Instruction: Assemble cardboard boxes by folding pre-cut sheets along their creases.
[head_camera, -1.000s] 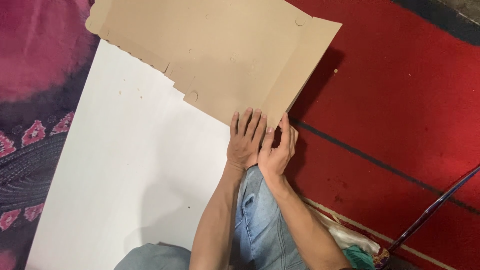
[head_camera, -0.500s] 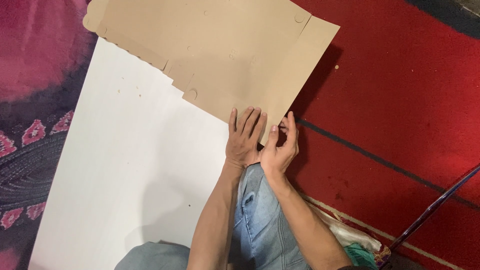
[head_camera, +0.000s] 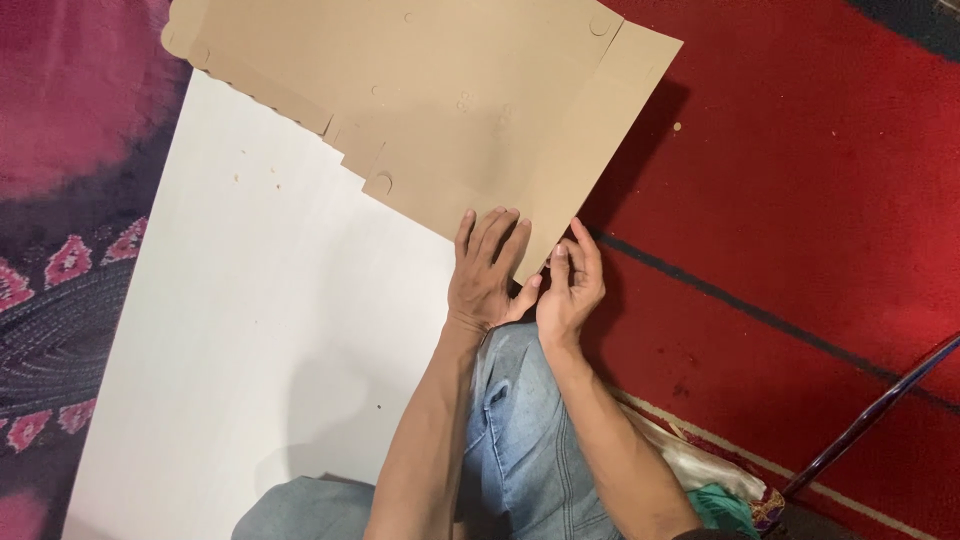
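A flat brown die-cut cardboard sheet (head_camera: 440, 90) lies over a large white board (head_camera: 250, 330) on the floor. My left hand (head_camera: 487, 272) presses flat on the near corner of the cardboard, fingers spread. Beside it, my right hand (head_camera: 570, 287) pinches the near edge of the narrow side flap (head_camera: 610, 130), which is tilted up slightly along its crease. Both forearms reach over my knee in blue jeans (head_camera: 520, 440).
A red carpet (head_camera: 800, 200) with a dark stripe lies to the right, a purple patterned rug (head_camera: 60, 200) to the left. A dark thin rod (head_camera: 870, 420) slants at the lower right, near a plastic bag with something green (head_camera: 720, 490).
My right hand has shifted slightly to the right along the cardboard's corner and now grips the flap edge. The left hand has stayed pressed in place.
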